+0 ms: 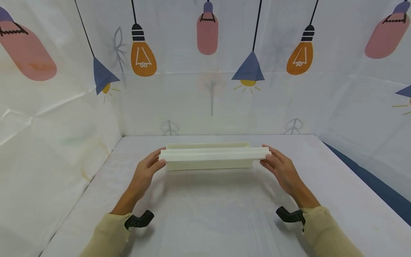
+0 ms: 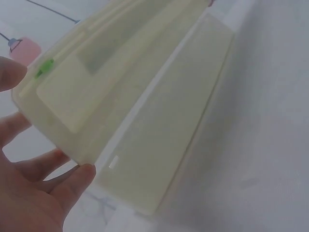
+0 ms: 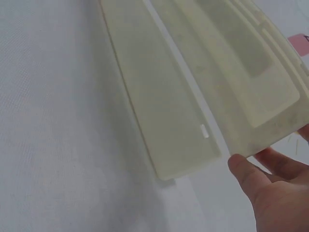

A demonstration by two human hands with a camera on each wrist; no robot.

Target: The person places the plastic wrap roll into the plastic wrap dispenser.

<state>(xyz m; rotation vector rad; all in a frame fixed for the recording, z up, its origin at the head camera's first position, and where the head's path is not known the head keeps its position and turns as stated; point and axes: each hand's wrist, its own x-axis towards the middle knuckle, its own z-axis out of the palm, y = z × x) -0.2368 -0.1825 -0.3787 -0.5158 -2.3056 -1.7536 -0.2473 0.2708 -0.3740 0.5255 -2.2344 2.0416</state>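
Observation:
A long off-white plastic box (image 1: 208,165) stands on the table, its far rim showing behind a long white lid (image 1: 215,154). The lid lies across the box's mouth in the head view, sticking out farther past the right end than the left. My left hand (image 1: 144,173) grips the lid's left end, thumb at the near edge. At the other end, my right hand (image 1: 284,171) holds it between thumb and fingers. Both wrist views show the lid's recessed underside (image 3: 246,104), tilted up above the box's front wall (image 2: 169,121). A small green piece (image 2: 44,68) sits near the lid's left end.
A white cloth covers the table (image 1: 208,217). Behind it and at both sides hang white sheets (image 1: 183,103) printed with lamps and bulbs. Each sleeved wrist wears a black strap mount (image 1: 139,219).

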